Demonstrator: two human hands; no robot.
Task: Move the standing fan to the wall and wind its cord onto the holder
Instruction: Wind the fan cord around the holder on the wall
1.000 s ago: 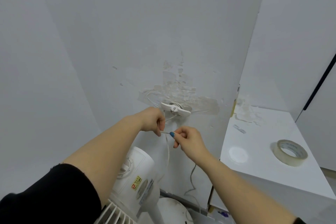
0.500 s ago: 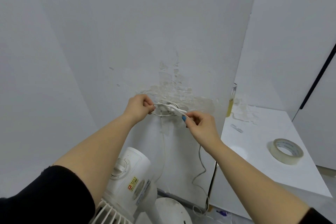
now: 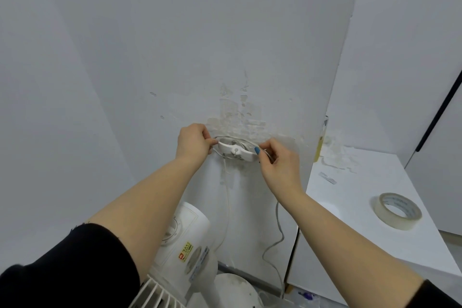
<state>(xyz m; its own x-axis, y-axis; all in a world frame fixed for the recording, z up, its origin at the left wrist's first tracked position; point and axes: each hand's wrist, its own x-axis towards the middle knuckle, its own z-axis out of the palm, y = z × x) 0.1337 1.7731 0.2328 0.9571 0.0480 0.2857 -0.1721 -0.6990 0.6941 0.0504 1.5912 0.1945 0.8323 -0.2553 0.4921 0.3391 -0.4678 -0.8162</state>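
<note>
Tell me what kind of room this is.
Probably a plain indoor room corner, maybe a utility or test space: bare white wall with peeling patches, a cord holder fixed to it, a standing fan below, and a white cabinet with a tape roll on top.

Left hand (image 3: 193,142) and right hand (image 3: 278,161) pinch the cord (image 3: 227,197) (white) at the wall holder (image 3: 236,151).

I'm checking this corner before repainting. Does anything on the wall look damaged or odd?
Yes. The wall paint has peeled in a patch above and around the cord holder, leaving bare, flaky spots. More peeled residue marks the white cabinet top by the corner.
</note>
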